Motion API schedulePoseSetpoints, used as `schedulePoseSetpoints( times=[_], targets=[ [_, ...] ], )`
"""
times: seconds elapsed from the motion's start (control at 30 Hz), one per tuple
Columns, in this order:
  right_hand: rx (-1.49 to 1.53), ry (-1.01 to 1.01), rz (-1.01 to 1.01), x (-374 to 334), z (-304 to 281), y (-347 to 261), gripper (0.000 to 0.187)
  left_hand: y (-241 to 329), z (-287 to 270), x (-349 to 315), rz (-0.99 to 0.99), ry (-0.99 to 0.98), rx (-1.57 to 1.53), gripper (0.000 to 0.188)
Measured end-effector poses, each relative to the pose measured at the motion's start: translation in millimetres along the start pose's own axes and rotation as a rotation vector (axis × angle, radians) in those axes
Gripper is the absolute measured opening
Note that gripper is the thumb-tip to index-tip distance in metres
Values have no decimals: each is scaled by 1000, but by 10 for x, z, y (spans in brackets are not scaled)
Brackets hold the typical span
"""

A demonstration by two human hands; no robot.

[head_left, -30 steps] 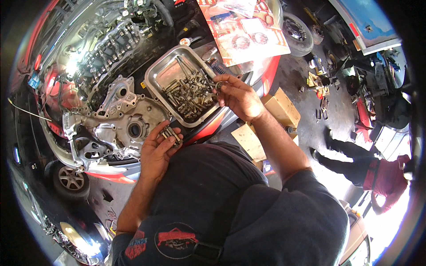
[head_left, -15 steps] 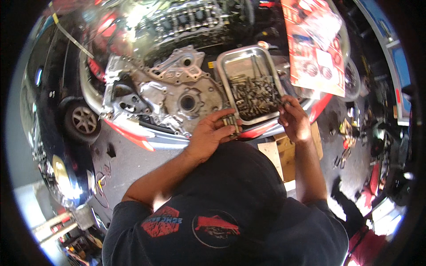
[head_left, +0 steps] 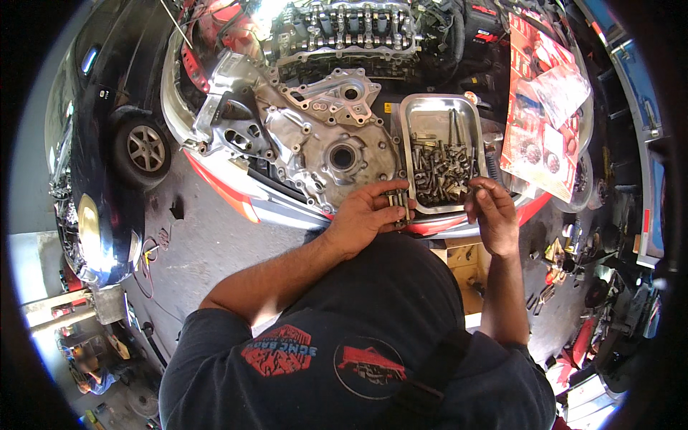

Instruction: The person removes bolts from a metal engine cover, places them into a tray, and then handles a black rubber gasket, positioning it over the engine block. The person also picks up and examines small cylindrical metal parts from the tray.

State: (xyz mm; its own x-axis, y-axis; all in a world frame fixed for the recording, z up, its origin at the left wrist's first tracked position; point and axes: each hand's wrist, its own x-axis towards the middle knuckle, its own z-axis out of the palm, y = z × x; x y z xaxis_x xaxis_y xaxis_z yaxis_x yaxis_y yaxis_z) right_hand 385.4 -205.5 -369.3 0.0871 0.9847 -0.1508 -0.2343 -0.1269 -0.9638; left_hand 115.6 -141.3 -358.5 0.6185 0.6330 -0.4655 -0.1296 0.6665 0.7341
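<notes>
My left hand (head_left: 360, 223) is closed around several metal bolts (head_left: 398, 208), held side by side between thumb and fingers at the front left corner of a steel tray (head_left: 434, 111). Loose bolts (head_left: 441, 172) of differing lengths lie heaped in the tray, with a few longer ones toward its back. At the tray's right rim, my right hand (head_left: 496, 221) has its thumb and fingers pinched together; what lies between the fingertips is too small to make out. Left of the tray, a large cast-metal engine cover (head_left: 308, 143) with a round opening rests across the car's front edge.
Behind the cover is an open engine (head_left: 351, 32) with its valve gear exposed. A red and white gasket package (head_left: 534, 136) with a clear plastic bag (head_left: 562, 93) lies right of the tray. A cardboard box (head_left: 469, 276) sits below. A dark car (head_left: 93, 143) stands at left.
The view has shifted, so the cover, tray and package appear farther right and sharper. My left hand still grips the bolts, and my right hand stays pinched at the tray's right rim.
</notes>
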Motion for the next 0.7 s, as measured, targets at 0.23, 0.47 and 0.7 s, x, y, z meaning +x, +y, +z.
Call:
schedulePoseSetpoints(
  times=[0.23, 0.47, 0.7],
  targets=[
    [103, 25, -13, -59, 73, -153, 29, -24, -16, 33, -13, -17, 24, 49],
    [-46, 63, -75, -83, 22, -223, 29, -10, 30, 99, -41, -48, -4, 48],
    [-385, 178, -171, -90, 33, -168, 26, -51, 109, 156, -24, -164, 288, 42]
  ],
)
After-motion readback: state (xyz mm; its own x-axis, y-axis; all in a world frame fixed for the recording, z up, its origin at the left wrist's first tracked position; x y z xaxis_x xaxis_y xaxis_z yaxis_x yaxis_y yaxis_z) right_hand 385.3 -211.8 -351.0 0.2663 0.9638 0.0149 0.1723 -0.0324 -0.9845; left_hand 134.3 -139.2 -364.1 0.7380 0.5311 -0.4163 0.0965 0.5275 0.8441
